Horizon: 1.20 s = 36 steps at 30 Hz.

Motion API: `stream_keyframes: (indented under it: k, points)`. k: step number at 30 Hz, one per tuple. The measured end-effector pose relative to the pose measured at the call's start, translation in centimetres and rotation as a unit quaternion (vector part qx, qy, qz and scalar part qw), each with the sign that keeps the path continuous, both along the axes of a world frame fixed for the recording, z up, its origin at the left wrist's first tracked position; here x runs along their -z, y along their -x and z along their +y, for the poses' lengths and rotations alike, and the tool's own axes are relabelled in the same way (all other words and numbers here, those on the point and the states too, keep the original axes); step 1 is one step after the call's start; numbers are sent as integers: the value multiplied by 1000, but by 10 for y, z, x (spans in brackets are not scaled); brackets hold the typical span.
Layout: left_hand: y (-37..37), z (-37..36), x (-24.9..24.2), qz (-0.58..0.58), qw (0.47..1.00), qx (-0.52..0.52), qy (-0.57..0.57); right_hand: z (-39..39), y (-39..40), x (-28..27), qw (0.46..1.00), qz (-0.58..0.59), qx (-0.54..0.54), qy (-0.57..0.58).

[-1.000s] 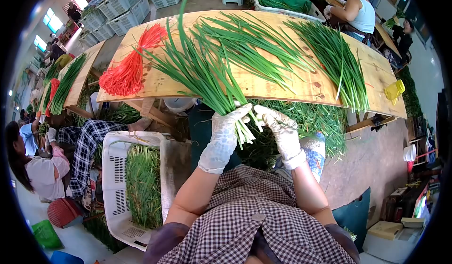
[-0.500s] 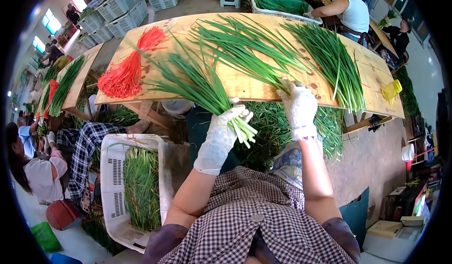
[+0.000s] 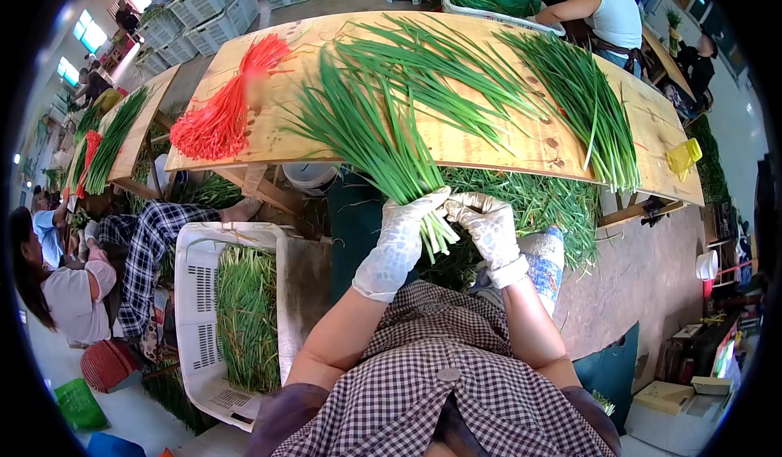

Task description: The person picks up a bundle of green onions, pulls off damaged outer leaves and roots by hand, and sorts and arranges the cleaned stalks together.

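Observation:
My left hand, in a white glove, is closed round the pale stems of a bunch of garlic chives. The leaves fan out to the upper left over the table's front edge. Close beside the stem ends is my right hand, gloved too, with thumb and fingers pinched together; what is between them is hidden. Loose garlic chives lie in the middle of the wooden table. A thicker pile of garlic chives lies to their right.
Red ties lie in a heap at the table's left. A yellow object sits at the right end. Left of my lap stands a white crate with greens in it. Other people work at left and at back right, near stacked crates.
My right hand has left the loose chives on the table and come down beside the stems in my left hand. The held bunch has shifted right and toward me.

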<state>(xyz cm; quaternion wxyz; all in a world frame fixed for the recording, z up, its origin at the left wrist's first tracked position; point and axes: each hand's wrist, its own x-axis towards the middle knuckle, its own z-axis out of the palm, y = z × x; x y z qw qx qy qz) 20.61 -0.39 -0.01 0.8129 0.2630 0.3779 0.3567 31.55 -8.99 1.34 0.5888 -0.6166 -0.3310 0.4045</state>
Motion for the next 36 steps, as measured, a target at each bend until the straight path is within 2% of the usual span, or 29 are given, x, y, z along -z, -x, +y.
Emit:
stream_keyframes:
  k: [4,7,8,9,10,12,13,14,15,16,17,19,21,22,23,25,27,28,29,30,33,35,36]
  points:
    - [4,7,0,33,999,-18,-38,-6,2,13,998,-61,-3,20]
    - [9,5,-3,40,995,-11,-92,-21,-17,17,957,-272,-65,79]
    - [12,6,-8,-7,991,-35,-130,-29,-26,12,952,-269,-120,90]
    - [14,15,-7,-14,979,-64,-193,-37,-33,4,910,-344,-189,136]
    - [19,18,-29,-39,984,-45,-169,-37,-43,12,865,-418,-215,174]
    - [28,26,-37,-210,967,-24,-140,-40,-50,2,833,-521,-123,139]
    - [27,26,-45,-276,950,13,-149,-24,-50,-11,848,-507,3,154]
    - [25,25,-40,-276,953,21,-123,-12,-53,-28,833,-530,87,132]
    - [19,25,-33,-276,956,30,-100,3,-68,-26,778,-608,155,32]
    - [15,21,-26,-268,962,37,-43,19,-77,-33,706,-677,203,45]
    - [12,17,-20,-265,963,47,25,34,-91,-28,650,-725,227,9]
    - [7,16,4,-244,968,37,48,49,-110,-18,664,-731,150,47]
    - [5,16,16,-202,975,-3,91,47,-95,-21,681,-709,165,76]
    - [5,18,15,-177,982,-6,67,44,-77,-29,697,-687,172,107]
    - [7,18,16,-151,987,-10,46,34,-52,-44,773,-589,148,181]
    - [4,23,21,-117,993,-19,16,10,-30,-32,820,-540,139,129]
    - [-3,21,13,-37,999,-36,13,-3,-10,-19,874,-467,132,0]
    - [-5,20,17,-37,999,-39,-5,-8,-4,-12,888,-447,106,-17]
    - [-6,20,20,-37,998,-41,-22,-13,2,-6,911,-402,87,-11]
    - [-7,20,16,-29,998,-55,19,-18,4,-2,912,-403,80,-12]
    - [-5,18,14,-20,998,-62,23,-22,-4,17,918,-395,41,18]
    - [-3,16,17,-17,998,-61,16,-17,-10,30,989,-119,78,-49]
    - [-2,14,15,0,998,-58,11,-15,-9,17,994,-91,61,-10]
